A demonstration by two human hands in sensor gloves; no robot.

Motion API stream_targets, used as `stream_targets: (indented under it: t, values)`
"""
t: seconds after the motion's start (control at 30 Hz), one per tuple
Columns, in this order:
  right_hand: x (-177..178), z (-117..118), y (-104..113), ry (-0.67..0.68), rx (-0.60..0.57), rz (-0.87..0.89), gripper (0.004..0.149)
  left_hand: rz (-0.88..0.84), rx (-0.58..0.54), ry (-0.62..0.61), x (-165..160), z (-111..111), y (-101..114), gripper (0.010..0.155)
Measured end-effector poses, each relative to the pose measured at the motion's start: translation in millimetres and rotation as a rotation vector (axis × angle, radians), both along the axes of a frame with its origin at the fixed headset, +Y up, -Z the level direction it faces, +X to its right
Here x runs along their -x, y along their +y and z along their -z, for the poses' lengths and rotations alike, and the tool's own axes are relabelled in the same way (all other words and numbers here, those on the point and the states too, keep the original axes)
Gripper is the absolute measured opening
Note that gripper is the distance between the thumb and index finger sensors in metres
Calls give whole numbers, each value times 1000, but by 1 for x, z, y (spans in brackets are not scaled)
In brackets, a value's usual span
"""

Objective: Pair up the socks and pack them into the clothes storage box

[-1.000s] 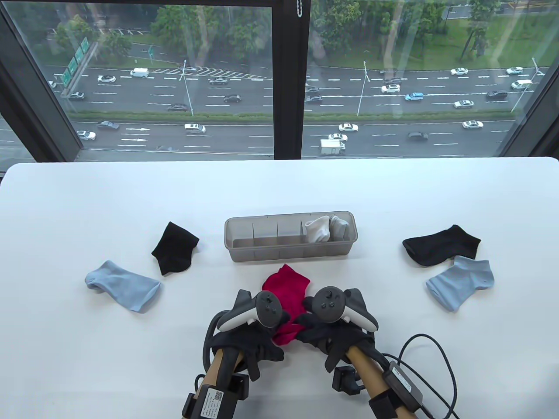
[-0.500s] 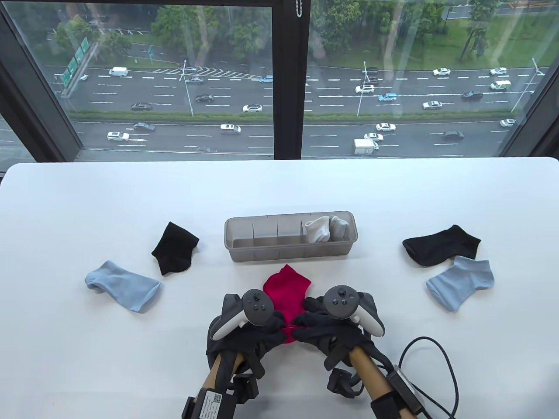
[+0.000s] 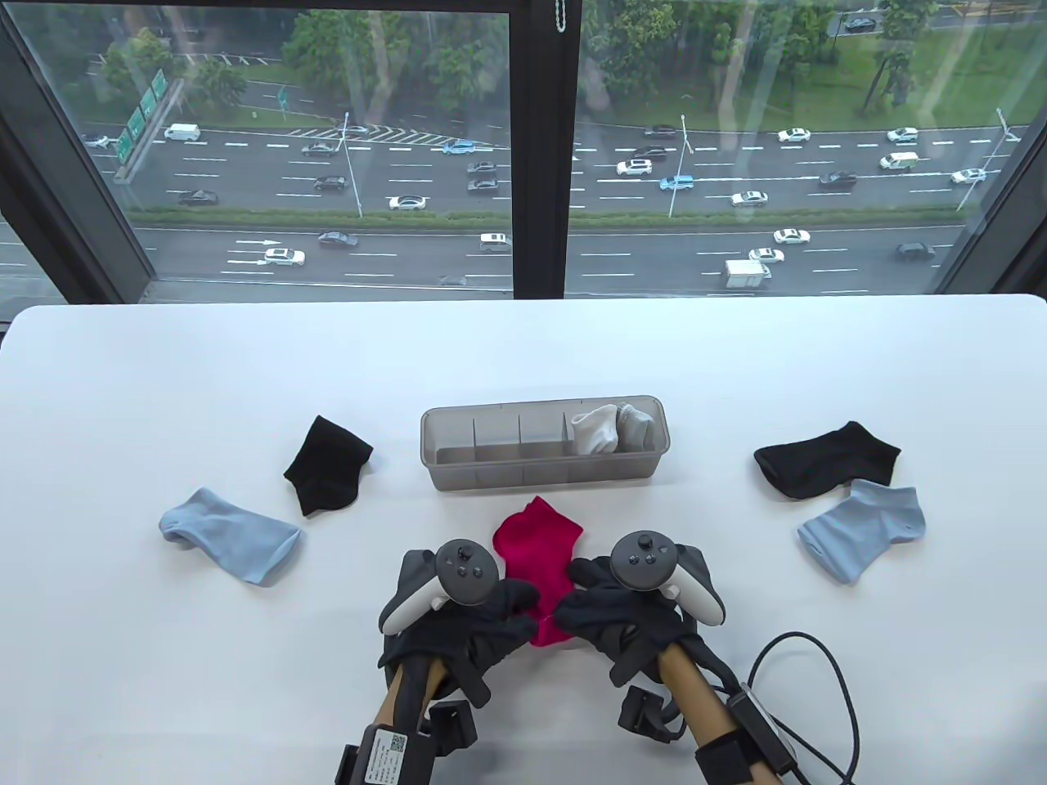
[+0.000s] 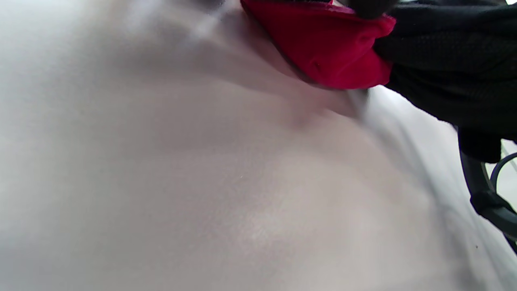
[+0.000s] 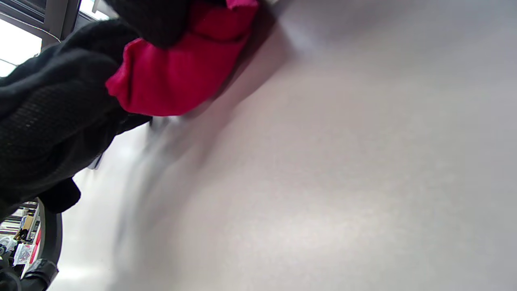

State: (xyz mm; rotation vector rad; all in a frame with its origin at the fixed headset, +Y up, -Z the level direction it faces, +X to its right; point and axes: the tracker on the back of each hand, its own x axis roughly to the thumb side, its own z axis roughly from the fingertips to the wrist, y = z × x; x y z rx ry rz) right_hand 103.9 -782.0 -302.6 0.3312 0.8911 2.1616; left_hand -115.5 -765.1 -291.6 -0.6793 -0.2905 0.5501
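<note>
Both hands meet at the near end of the red sock (image 3: 536, 549), and each has hold of it: the left hand (image 3: 466, 625) pinches the near end from one side, the right hand (image 3: 626, 617) from the other, fingers curled round the cloth so that only a small red fold shows between the black gloves. From the wrist views that end of the red sock (image 4: 323, 44) bulges out just past the gloved fingers (image 4: 444, 60), raised a little off the white table (image 3: 523, 360), while its far end lies flat on the table, pointing away from the grip. Straight beyond that far end, near but apart from it, stands the grey storage box (image 3: 544, 474), with a white sock (image 3: 595, 430) and a grey one bundled in its right-hand compartment. Off to the left of the grip lie a black sock (image 3: 327, 464) and, nearer the edge, a light blue sock (image 3: 231, 535). Well to the right lie another black sock (image 3: 826, 460) and another light blue sock (image 3: 863, 527), the two overlapping at one corner.
</note>
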Motion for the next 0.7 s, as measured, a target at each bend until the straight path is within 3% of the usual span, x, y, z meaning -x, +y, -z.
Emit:
stream_targets:
  t: [0.07, 0.13, 0.2, 0.3, 0.4, 0.5, 0.57, 0.63, 0.7]
  values:
    - [0, 0, 0, -1, -6, -7, 38, 17, 5, 3, -1, 0, 0, 63]
    - [0, 0, -1, 1, 6, 10, 38, 122, -16, 0, -4, 1, 1, 43]
    - [-1, 0, -1, -3, 9, 15, 38, 123, -63, -3, -5, 1, 2, 41]
    - [0, -1, -1, 5, -7, -4, 46, 91, -38, 16, -3, 1, -1, 41]
    - [4, -2, -1, -2, -26, -35, 41, 32, -28, 46, -1, 0, -1, 45]
    - [4, -2, -2, -16, -8, -15, 38, -20, -27, 17, -7, -3, 1, 70]
    - [4, -3, -2, -50, -14, -5, 38, 41, -31, -24, -14, -6, 2, 75]
    - [6, -3, -2, -52, -29, -24, 38, 163, -108, -47, -21, -7, 4, 68]
    - [6, -3, -2, -70, -25, -12, 38, 225, -202, -15, -24, -8, 6, 48]
